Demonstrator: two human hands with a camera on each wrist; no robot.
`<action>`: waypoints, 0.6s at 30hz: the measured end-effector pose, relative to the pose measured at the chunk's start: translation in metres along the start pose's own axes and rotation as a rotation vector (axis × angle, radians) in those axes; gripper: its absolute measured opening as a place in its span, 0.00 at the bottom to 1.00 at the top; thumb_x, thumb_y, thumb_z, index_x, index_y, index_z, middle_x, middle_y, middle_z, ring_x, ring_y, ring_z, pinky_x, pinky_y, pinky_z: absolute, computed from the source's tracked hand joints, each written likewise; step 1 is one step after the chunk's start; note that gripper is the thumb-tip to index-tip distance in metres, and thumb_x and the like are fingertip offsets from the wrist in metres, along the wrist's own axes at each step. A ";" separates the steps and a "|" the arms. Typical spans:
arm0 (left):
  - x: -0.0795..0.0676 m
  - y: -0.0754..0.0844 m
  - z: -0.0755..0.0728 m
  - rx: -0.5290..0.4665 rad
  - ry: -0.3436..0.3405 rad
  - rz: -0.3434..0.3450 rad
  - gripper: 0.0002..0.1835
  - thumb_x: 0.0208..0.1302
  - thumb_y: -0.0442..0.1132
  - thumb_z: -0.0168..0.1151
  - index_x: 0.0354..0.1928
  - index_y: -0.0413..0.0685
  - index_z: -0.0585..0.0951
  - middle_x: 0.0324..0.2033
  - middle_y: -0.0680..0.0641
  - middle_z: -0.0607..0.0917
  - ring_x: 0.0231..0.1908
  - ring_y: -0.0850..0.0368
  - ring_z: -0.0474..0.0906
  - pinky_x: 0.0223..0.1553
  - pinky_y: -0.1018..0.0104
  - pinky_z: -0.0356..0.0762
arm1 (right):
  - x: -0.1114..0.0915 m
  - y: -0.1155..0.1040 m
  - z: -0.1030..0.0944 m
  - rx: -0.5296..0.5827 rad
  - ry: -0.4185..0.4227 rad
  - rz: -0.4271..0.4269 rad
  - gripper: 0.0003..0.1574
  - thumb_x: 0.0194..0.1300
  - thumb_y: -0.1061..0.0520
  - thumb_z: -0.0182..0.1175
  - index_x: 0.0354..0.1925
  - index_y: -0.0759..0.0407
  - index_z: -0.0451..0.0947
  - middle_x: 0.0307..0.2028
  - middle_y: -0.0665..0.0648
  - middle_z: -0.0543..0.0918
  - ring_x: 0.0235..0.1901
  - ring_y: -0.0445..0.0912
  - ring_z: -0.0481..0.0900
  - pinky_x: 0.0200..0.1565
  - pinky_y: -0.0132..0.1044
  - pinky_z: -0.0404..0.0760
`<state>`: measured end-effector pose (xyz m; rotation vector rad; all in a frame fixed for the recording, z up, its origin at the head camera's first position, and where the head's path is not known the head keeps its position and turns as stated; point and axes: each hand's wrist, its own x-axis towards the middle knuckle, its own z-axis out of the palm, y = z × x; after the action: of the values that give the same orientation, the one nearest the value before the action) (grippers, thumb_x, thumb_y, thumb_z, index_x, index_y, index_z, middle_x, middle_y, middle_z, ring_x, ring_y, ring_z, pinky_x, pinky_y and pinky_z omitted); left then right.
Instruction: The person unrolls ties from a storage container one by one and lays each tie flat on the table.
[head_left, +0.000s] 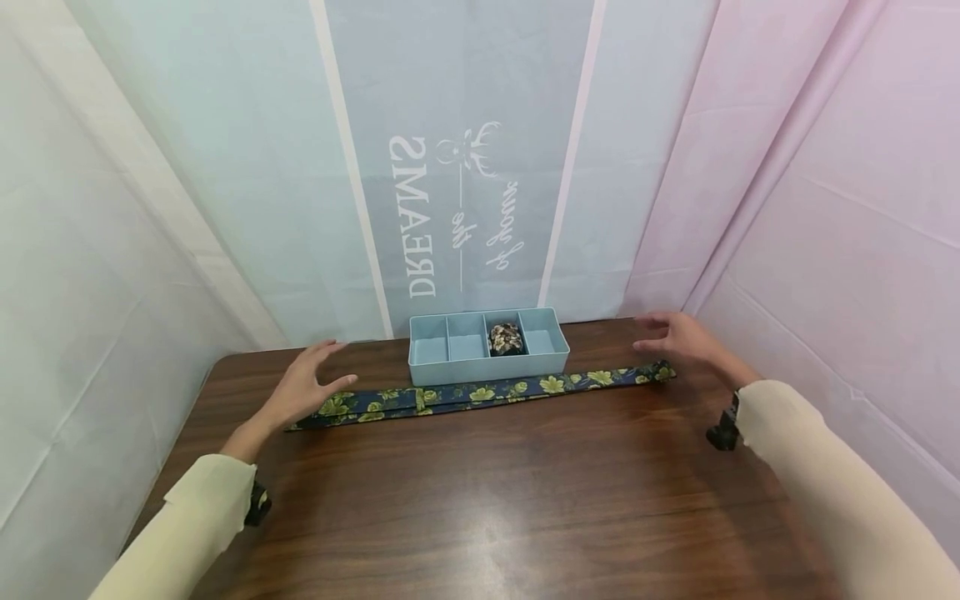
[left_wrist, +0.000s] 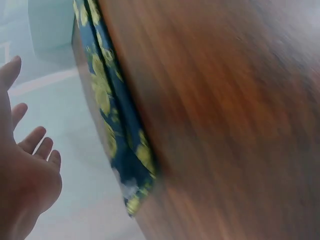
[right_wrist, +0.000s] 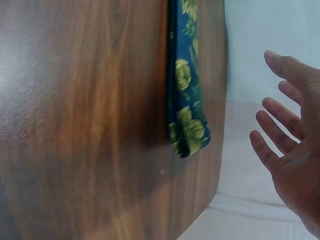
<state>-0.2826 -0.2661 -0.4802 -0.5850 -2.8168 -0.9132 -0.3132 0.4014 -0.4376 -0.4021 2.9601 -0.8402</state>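
I have nothing in my grip: my left hand [head_left: 303,387] and my right hand [head_left: 684,337] hover near opposite ends of the tie [head_left: 480,394], thumbs and fingers loosely spread and apart from the cloth. The tie, dark blue with yellow-green flowers, lies stretched across the wooden table [head_left: 480,492], looking doubled along its length, just on my side of the light-blue box [head_left: 489,369]. A dark, floral bundle [head_left: 506,339] sits in the third compartment from my left; the other three hold nothing I can see. I judge this to be the point between laying the tie out and handling it further — it looks flat enough to work from. The next move, I think, calls for lowering my fingers and pinching one end squarely, both layers together — so they don't slide apart.
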 end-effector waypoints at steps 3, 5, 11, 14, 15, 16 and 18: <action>0.006 0.011 0.005 0.029 -0.017 0.012 0.42 0.63 0.56 0.65 0.72 0.43 0.63 0.72 0.33 0.59 0.70 0.31 0.53 0.62 0.29 0.55 | 0.005 -0.008 -0.002 -0.031 -0.002 -0.038 0.43 0.60 0.40 0.68 0.65 0.63 0.71 0.60 0.71 0.75 0.55 0.67 0.76 0.54 0.59 0.76; 0.011 0.018 0.009 0.042 -0.030 0.019 0.43 0.64 0.57 0.64 0.73 0.43 0.61 0.72 0.33 0.57 0.70 0.32 0.52 0.62 0.29 0.55 | 0.008 -0.014 -0.003 -0.056 0.001 -0.067 0.42 0.60 0.41 0.68 0.65 0.64 0.72 0.60 0.70 0.75 0.55 0.66 0.77 0.54 0.59 0.75; 0.026 0.039 0.019 0.101 -0.056 0.026 0.45 0.64 0.60 0.61 0.76 0.48 0.57 0.74 0.36 0.55 0.72 0.35 0.51 0.65 0.32 0.55 | 0.017 -0.029 -0.006 -0.101 0.004 -0.127 0.42 0.60 0.43 0.69 0.64 0.64 0.72 0.60 0.68 0.76 0.57 0.64 0.75 0.56 0.60 0.74; 0.033 0.049 0.023 0.136 -0.072 0.027 0.47 0.63 0.64 0.59 0.76 0.48 0.55 0.74 0.37 0.54 0.72 0.36 0.51 0.66 0.33 0.55 | 0.022 -0.038 -0.007 -0.113 -0.003 -0.150 0.41 0.59 0.43 0.70 0.64 0.63 0.73 0.60 0.68 0.77 0.57 0.64 0.75 0.56 0.60 0.73; 0.036 0.052 0.025 0.144 -0.077 0.030 0.47 0.63 0.65 0.59 0.76 0.49 0.55 0.74 0.37 0.54 0.72 0.37 0.51 0.66 0.34 0.55 | 0.024 -0.041 -0.007 -0.117 -0.007 -0.157 0.41 0.59 0.43 0.70 0.64 0.62 0.73 0.60 0.68 0.77 0.57 0.64 0.76 0.56 0.60 0.74; 0.038 0.056 0.026 0.150 -0.082 0.034 0.47 0.63 0.65 0.58 0.76 0.49 0.55 0.75 0.38 0.54 0.73 0.37 0.51 0.67 0.34 0.54 | 0.025 -0.044 -0.007 -0.125 -0.009 -0.161 0.41 0.59 0.42 0.70 0.64 0.61 0.73 0.60 0.67 0.77 0.56 0.63 0.77 0.55 0.59 0.75; 0.042 0.061 0.030 0.165 -0.090 0.048 0.48 0.63 0.67 0.56 0.77 0.51 0.54 0.75 0.39 0.53 0.73 0.39 0.50 0.68 0.36 0.54 | 0.029 -0.051 -0.007 -0.125 -0.013 -0.167 0.40 0.59 0.43 0.70 0.64 0.60 0.73 0.60 0.66 0.77 0.55 0.62 0.78 0.55 0.58 0.76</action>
<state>-0.2966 -0.1898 -0.4625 -0.6826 -2.9063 -0.6536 -0.3297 0.3559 -0.4045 -0.6665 3.0087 -0.6627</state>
